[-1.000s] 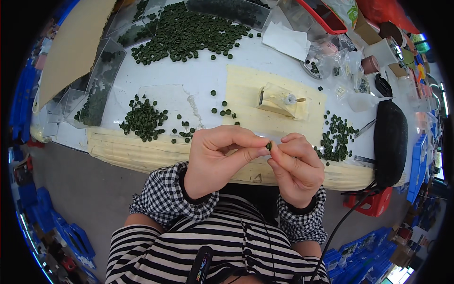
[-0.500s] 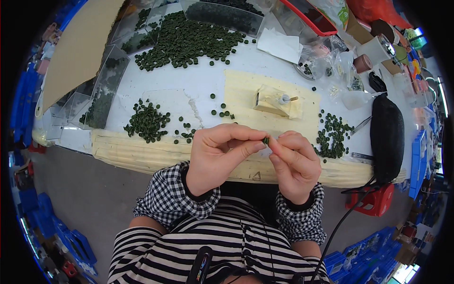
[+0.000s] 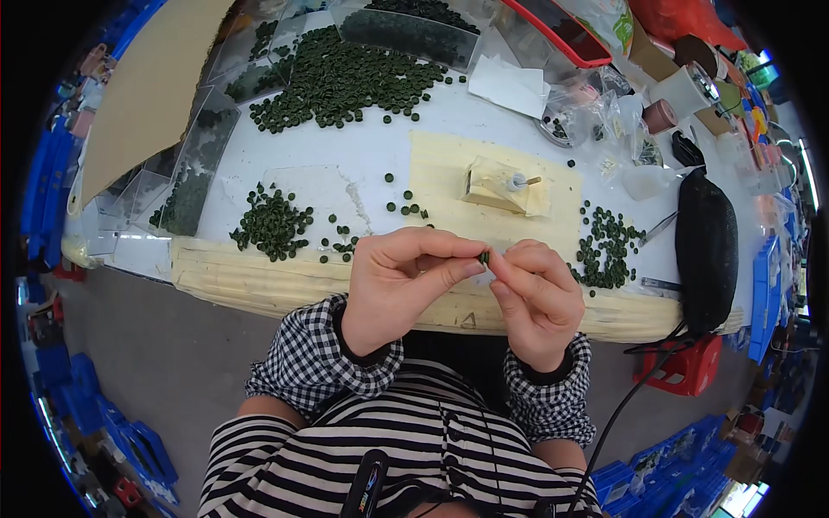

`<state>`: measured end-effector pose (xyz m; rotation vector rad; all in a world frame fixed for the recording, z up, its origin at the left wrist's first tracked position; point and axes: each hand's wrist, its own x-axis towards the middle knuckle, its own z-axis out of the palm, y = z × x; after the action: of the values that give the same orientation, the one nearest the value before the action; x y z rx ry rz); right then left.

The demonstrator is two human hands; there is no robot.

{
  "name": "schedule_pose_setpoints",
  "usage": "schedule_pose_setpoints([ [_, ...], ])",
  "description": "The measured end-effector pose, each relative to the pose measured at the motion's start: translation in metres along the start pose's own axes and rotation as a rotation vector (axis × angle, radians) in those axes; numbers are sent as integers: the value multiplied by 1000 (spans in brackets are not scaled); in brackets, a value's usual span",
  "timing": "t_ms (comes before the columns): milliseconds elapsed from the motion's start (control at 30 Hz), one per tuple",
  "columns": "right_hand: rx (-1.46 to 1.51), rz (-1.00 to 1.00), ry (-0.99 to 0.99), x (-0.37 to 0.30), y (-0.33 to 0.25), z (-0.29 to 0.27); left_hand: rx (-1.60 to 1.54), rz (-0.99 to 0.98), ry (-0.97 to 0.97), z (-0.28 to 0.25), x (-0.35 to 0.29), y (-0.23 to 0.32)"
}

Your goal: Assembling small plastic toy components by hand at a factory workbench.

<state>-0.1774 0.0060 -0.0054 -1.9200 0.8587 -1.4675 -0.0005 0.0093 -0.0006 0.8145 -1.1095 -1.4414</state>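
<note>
Between the fingertips of my left hand point(image 3: 389, 285) is a small dark green round piece point(image 3: 484, 257), pinched by thumb and forefinger. My right hand point(image 3: 542, 298) meets it from the other side; its fingers are closed and a fingertip touches the piece, but whether they hold anything else is hidden. Both hands hover over the table's padded front edge. Just beyond them stands a small cream block point(image 3: 501, 190) with a peg on top. Loose green pieces lie in a pile point(image 3: 270, 224) to the left and a spread group point(image 3: 607, 250) to the right.
A large heap of green pieces point(image 3: 345, 78) lies at the back, beside clear plastic trays point(image 3: 410, 33). A cardboard sheet point(image 3: 142, 95) leans at left. On the right are a black pouch point(image 3: 706, 250), tweezers-like metal tool point(image 3: 661, 226), white paper point(image 3: 509, 85) and a red-framed phone-like object point(image 3: 566, 34).
Both hands stay nearly in place, with the green piece between the fingertips. The view has shifted very slightly.
</note>
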Motion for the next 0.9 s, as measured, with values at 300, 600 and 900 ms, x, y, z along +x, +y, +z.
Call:
schedule_pose_setpoints([
  [300, 1, 8, 3, 0, 0, 0, 19, 14, -1, 0, 0, 0],
  [600, 2, 5, 7, 0, 1, 0, 78, 45, -2, 0, 0, 2],
  [900, -20, 10, -2, 0, 0, 0, 164, 119, 3, 0, 2, 0],
])
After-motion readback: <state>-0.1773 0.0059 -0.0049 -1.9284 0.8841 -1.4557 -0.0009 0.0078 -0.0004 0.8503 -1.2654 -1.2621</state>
